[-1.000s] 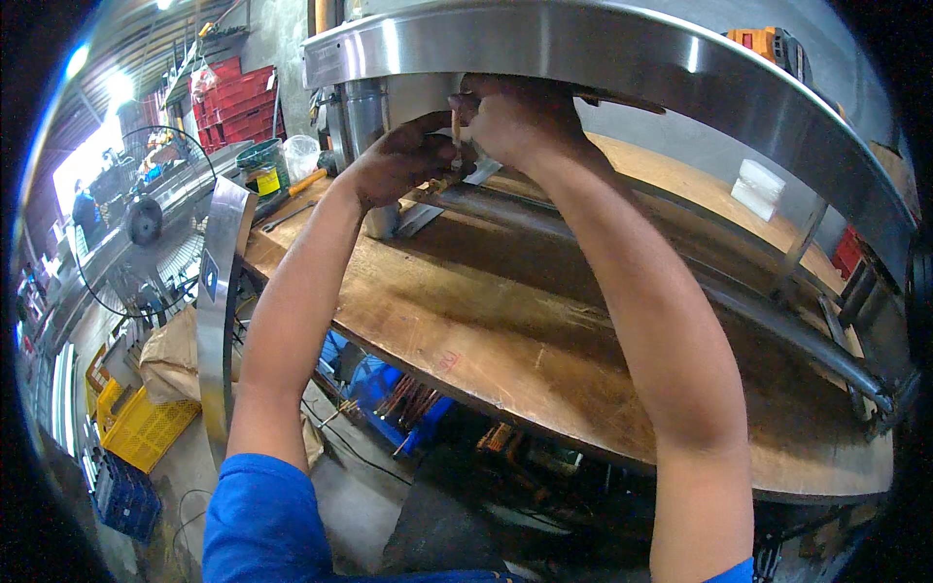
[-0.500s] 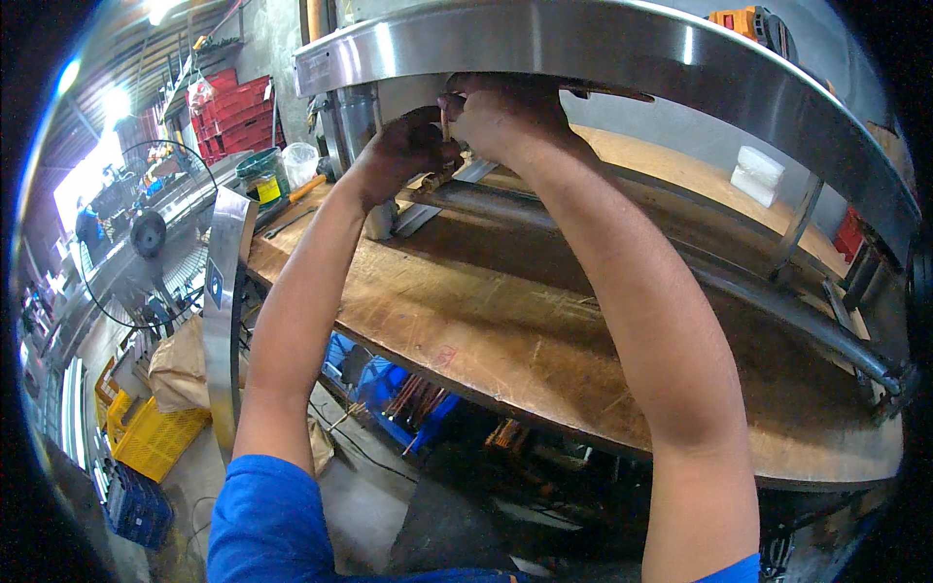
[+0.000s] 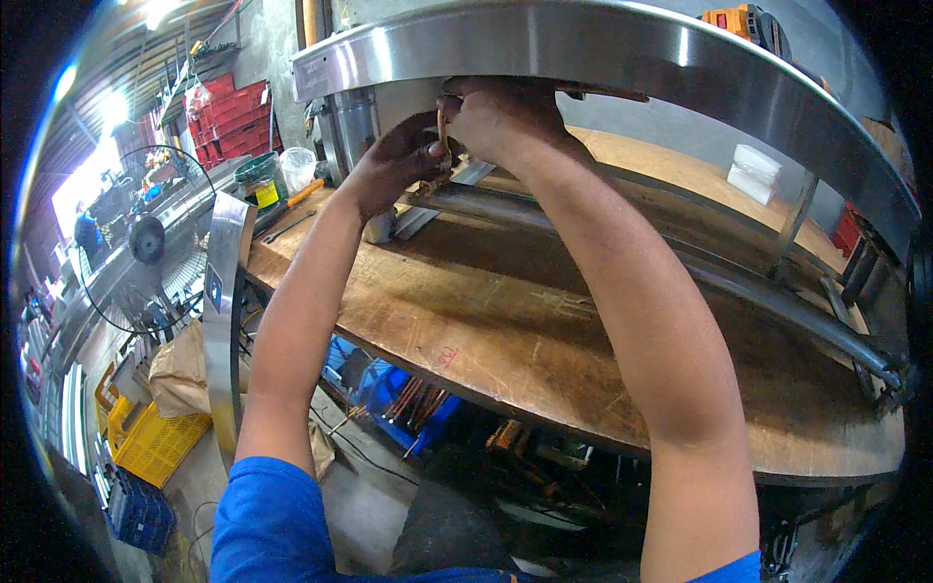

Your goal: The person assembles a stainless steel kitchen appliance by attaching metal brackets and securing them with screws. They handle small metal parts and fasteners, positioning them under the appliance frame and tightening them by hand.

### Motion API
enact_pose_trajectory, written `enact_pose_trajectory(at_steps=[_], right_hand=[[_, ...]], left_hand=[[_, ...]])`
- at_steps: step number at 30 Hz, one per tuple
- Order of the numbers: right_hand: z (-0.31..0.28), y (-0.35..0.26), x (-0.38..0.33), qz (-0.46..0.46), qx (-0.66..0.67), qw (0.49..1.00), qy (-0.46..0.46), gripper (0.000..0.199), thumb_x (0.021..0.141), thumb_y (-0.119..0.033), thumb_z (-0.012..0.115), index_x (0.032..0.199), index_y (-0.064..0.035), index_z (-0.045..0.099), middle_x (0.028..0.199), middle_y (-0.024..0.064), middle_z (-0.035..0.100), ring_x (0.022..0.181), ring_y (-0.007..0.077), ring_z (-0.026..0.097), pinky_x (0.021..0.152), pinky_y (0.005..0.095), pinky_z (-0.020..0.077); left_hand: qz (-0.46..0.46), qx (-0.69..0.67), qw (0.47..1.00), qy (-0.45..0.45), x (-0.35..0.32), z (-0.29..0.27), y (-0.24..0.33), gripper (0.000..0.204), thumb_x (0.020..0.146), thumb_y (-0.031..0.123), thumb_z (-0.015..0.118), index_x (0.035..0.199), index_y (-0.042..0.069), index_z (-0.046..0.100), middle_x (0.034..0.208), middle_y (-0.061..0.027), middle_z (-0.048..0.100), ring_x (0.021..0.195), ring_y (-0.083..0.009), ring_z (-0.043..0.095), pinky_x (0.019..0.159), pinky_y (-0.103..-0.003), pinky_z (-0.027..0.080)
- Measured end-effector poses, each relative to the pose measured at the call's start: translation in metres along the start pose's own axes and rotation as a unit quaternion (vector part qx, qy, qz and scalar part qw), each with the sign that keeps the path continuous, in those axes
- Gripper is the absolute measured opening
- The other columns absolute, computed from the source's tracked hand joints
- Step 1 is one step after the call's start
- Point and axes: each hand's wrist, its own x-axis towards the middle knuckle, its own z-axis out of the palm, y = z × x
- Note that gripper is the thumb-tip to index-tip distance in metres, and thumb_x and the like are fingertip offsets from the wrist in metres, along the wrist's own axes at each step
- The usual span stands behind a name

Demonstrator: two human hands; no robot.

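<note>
Both arms reach in under the curved-looking stainless steel panel [image 3: 525, 41]. My left hand [image 3: 400, 163] is closed, its thumb and fingers pinching a thin copper-coloured tube [image 3: 443, 129] that stands roughly upright between the hands. Just under the panel's lower edge, my right hand [image 3: 501, 119] is curled at the tube's upper end; some of its fingers are hidden behind the panel and the hand itself. Below the left hand, a brass-coloured fitting [image 3: 428, 187] sits at the near end of a long dark metal pipe [image 3: 515, 209].
The pipe runs above a worn wooden workbench [image 3: 486, 330] to the right. A white foam block [image 3: 754, 175] lies farther back. An orange-and-black tool [image 3: 743, 24] rests atop the panel. At left are a fan [image 3: 148, 238], a yellow crate [image 3: 160, 437] and an upright steel strip [image 3: 225, 321].
The thin tube now looks more bent between my hands, and my left fingers have shifted slightly along it. My right hand stays in nearly the same place.
</note>
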Motion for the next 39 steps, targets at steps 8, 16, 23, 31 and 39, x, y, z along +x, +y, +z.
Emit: enact_pose_trajectory(at_steps=[8,16,23,31,39], right_hand=[[0.001,-0.007,0.002,0.008,-0.083,0.996,0.021,0.036,0.091,-0.041,0.050,0.115,-0.0194,0.067,0.120,0.0096,0.064,0.112,0.0306,0.059,0.099,0.0431,0.0431],[0.005,-0.007,0.006,0.042,-0.083,0.995,0.033,0.038,0.090,-0.042,0.051,0.114,-0.0186,0.067,0.117,0.0091,0.065,0.111,0.0300,0.059,0.097,0.0442,0.0434],[0.008,-0.004,0.006,0.008,-0.093,0.995,0.023,0.041,0.091,-0.044,0.048,0.116,-0.0165,0.066,0.117,0.0101,0.065,0.108,0.0314,0.061,0.096,0.0453,0.0444],[0.002,-0.008,0.003,0.025,-0.045,0.999,-0.016,0.042,0.091,-0.045,0.047,0.112,-0.0161,0.068,0.112,0.0098,0.067,0.104,0.0289,0.063,0.093,0.0441,0.0463],[0.002,-0.010,0.004,0.048,-0.081,0.995,-0.033,0.043,0.090,-0.045,0.049,0.111,-0.0138,0.069,0.112,0.0117,0.067,0.105,0.0299,0.063,0.094,0.0438,0.0460]], left_hand=[[-0.021,0.094,0.995,0.000,0.006,-0.012,0.002,0.049,0.088,0.013,0.066,0.133,0.004,0.046,0.115,-0.0098,0.062,0.105,-0.0166,0.059,0.090,-0.031,0.049],[-0.040,-0.111,0.993,-0.029,0.003,-0.011,-0.009,0.051,0.090,0.013,0.065,0.136,0.006,0.044,0.109,-0.0042,0.062,0.097,-0.0134,0.060,0.085,-0.029,0.050],[0.041,0.237,0.971,-0.003,0.017,-0.008,-0.014,0.058,0.089,0.010,0.065,0.140,0.007,0.038,0.110,-0.0053,0.064,0.100,-0.0128,0.061,0.087,-0.029,0.050],[-0.020,-0.099,0.993,-0.062,0.001,-0.010,-0.006,0.061,0.088,0.010,0.065,0.141,0.005,0.036,0.120,-0.0105,0.061,0.109,-0.0180,0.060,0.096,-0.032,0.047],[0.008,0.058,0.998,0.005,0.009,-0.016,-0.010,0.063,0.085,0.008,0.069,0.140,0.006,0.038,0.115,-0.0114,0.062,0.107,-0.0177,0.060,0.095,-0.032,0.048]])
